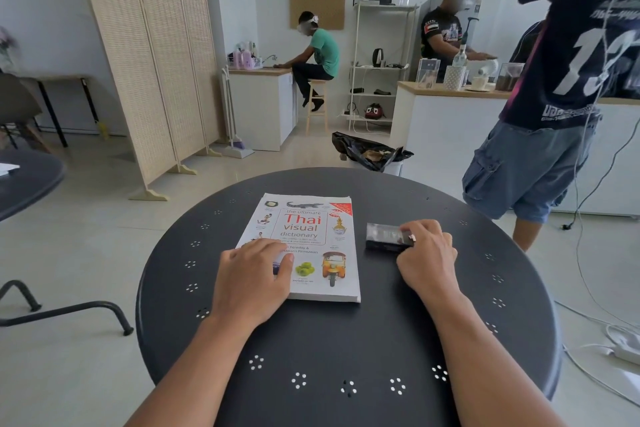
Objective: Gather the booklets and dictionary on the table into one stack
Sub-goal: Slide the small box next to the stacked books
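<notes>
dictionary [304, 243] flat on bench [346, 350], my left hand [252, 274] lying on its near-left corner, fingers relaxed | small dark booklets [386, 236] just right of it, my right hand [427, 253] curled round their right end | bin bag [367, 152] beyond bench, litter inside

Bright, even daylight; soft shadows; wide-angle bending at edges; motion blur upper right.

The left hand [254, 274] hides the dictionary's [306, 246] near-left corner; the small dark booklets [386, 236] are blurred
</notes>
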Motion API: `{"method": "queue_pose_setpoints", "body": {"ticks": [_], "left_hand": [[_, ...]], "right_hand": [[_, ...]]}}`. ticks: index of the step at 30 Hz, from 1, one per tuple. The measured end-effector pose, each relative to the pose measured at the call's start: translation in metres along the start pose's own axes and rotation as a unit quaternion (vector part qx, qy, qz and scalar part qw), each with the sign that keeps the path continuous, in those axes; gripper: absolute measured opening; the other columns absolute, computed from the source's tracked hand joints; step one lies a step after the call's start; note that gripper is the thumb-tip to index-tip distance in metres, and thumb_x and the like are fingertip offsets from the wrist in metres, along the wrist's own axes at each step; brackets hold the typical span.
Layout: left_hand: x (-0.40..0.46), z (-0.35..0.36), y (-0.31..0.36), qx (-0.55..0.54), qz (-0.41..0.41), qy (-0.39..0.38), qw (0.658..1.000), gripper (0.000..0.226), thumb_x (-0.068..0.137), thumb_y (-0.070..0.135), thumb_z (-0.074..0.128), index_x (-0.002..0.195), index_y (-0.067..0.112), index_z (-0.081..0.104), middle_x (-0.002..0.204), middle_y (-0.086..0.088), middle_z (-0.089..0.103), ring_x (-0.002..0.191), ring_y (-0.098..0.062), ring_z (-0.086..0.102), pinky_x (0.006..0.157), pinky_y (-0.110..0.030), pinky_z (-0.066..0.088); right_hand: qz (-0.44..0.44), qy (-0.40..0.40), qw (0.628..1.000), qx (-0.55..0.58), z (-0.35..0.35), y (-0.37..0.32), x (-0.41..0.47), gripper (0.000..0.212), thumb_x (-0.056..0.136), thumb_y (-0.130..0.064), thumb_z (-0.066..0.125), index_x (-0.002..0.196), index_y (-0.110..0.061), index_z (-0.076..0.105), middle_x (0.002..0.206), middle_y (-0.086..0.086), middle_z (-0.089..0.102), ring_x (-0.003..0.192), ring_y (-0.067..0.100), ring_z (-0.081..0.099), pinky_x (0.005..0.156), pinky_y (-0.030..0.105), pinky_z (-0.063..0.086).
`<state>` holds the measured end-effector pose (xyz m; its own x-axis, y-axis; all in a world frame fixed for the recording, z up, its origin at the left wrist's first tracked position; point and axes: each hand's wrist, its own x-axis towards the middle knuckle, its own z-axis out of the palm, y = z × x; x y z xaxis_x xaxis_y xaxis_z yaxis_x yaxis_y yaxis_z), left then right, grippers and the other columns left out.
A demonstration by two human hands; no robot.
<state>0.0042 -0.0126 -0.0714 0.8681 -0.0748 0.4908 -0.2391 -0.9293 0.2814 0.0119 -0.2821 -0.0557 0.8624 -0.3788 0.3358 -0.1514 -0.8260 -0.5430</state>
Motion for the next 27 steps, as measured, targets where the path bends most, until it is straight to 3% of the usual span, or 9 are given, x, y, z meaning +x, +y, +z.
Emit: {"method": "queue_pose_setpoints", "body": {"ticks": [2, 6, 9, 12, 15, 18, 21, 24, 27], "left_hand": [[0.0, 0.001, -0.001, 0.001, -0.002, -0.005, 1.0, 0.036, 0.097, 0.044, 0.044, 0.119, 0.03, 0.07, 0.127, 0.015, 0.068, 0.12, -0.008, 0.06, 0.097, -0.035, 0.037], [0.001, 0.001, -0.001, -0.002, -0.006, -0.004, 1.0, 0.034, 0.098, 0.043, 0.046, 0.12, 0.03, 0.069, 0.128, 0.016, 0.067, 0.121, -0.007, 0.06, 0.097, -0.035, 0.037], [0.001, 0.001, -0.001, 0.0, -0.005, -0.002, 1.0, 0.032, 0.098, 0.042, 0.048, 0.119, 0.03, 0.069, 0.127, 0.015, 0.068, 0.12, -0.008, 0.06, 0.097, -0.036, 0.038], [0.001, 0.002, -0.002, 0.0, -0.006, -0.003, 1.0, 0.04, 0.095, 0.047, 0.04, 0.118, 0.031, 0.069, 0.126, 0.016, 0.068, 0.119, -0.008, 0.061, 0.096, -0.036, 0.038], [0.001, 0.001, -0.002, -0.001, -0.005, -0.006, 1.0, 0.045, 0.092, 0.049, 0.037, 0.118, 0.031, 0.069, 0.126, 0.016, 0.068, 0.119, -0.007, 0.06, 0.096, -0.036, 0.038], [0.001, 0.001, -0.002, 0.001, -0.004, -0.01, 1.0, 0.043, 0.093, 0.048, 0.038, 0.119, 0.031, 0.068, 0.127, 0.016, 0.067, 0.119, -0.007, 0.06, 0.097, -0.036, 0.038], [0.001, 0.002, -0.002, -0.001, -0.006, -0.01, 1.0, 0.038, 0.096, 0.046, 0.042, 0.12, 0.031, 0.068, 0.128, 0.016, 0.067, 0.12, -0.007, 0.06, 0.097, -0.036, 0.037], [0.001, 0.002, -0.002, -0.002, -0.007, -0.01, 1.0, 0.038, 0.096, 0.046, 0.043, 0.12, 0.031, 0.068, 0.128, 0.016, 0.067, 0.12, -0.008, 0.06, 0.098, -0.037, 0.038], [0.002, 0.002, -0.002, -0.002, -0.009, -0.009, 1.0, 0.033, 0.098, 0.043, 0.047, 0.12, 0.031, 0.068, 0.128, 0.016, 0.067, 0.12, -0.008, 0.059, 0.098, -0.036, 0.037]], "right_hand": [[0.026, 0.022, 0.999, 0.04, 0.001, -0.003, 0.0, 0.034, 0.094, -0.019, 0.052, 0.126, -0.012, 0.061, 0.131, 0.011, 0.052, 0.115, 0.034, 0.048, 0.097, 0.041, 0.035], [0.018, -0.04, 0.999, -0.03, 0.002, -0.005, -0.003, 0.06, 0.093, -0.058, 0.052, 0.144, -0.025, 0.049, 0.133, 0.009, 0.048, 0.123, 0.03, 0.045, 0.107, 0.043, 0.032], [-0.018, -0.052, 0.996, -0.066, 0.005, -0.005, -0.003, 0.052, 0.097, -0.052, 0.05, 0.147, -0.039, 0.046, 0.136, 0.006, 0.045, 0.124, 0.03, 0.04, 0.107, 0.042, 0.029], [-0.04, -0.065, 0.994, -0.077, 0.007, -0.006, -0.002, 0.04, 0.1, -0.031, 0.05, 0.139, -0.036, 0.056, 0.141, 0.006, 0.04, 0.125, 0.031, 0.036, 0.106, 0.04, 0.029], [-0.035, -0.073, 0.996, -0.035, 0.004, -0.006, -0.003, 0.048, 0.09, -0.01, 0.049, 0.132, -0.028, 0.063, 0.142, 0.008, 0.043, 0.127, 0.032, 0.036, 0.106, 0.036, 0.029], [-0.005, -0.064, 0.997, 0.049, 0.001, -0.009, -0.005, 0.03, 0.093, -0.029, 0.055, 0.118, -0.024, 0.071, 0.138, 0.009, 0.045, 0.13, 0.029, 0.037, 0.102, 0.034, 0.035], [0.009, -0.074, 0.994, 0.076, -0.001, -0.01, -0.007, 0.035, 0.087, -0.051, 0.066, 0.104, -0.021, 0.068, 0.123, 0.001, 0.041, 0.122, 0.022, 0.042, 0.085, 0.028, 0.038], [0.0, -0.07, 0.993, 0.1, -0.001, -0.011, -0.006, 0.021, 0.088, -0.039, 0.068, 0.099, -0.021, 0.068, 0.12, -0.002, 0.051, 0.122, 0.024, 0.048, 0.086, 0.026, 0.036], [-0.014, -0.08, 0.991, 0.11, -0.003, -0.008, -0.005, 0.035, 0.088, -0.027, 0.066, 0.122, -0.017, 0.063, 0.126, -0.001, 0.057, 0.121, 0.022, 0.051, 0.093, 0.027, 0.037]]}}
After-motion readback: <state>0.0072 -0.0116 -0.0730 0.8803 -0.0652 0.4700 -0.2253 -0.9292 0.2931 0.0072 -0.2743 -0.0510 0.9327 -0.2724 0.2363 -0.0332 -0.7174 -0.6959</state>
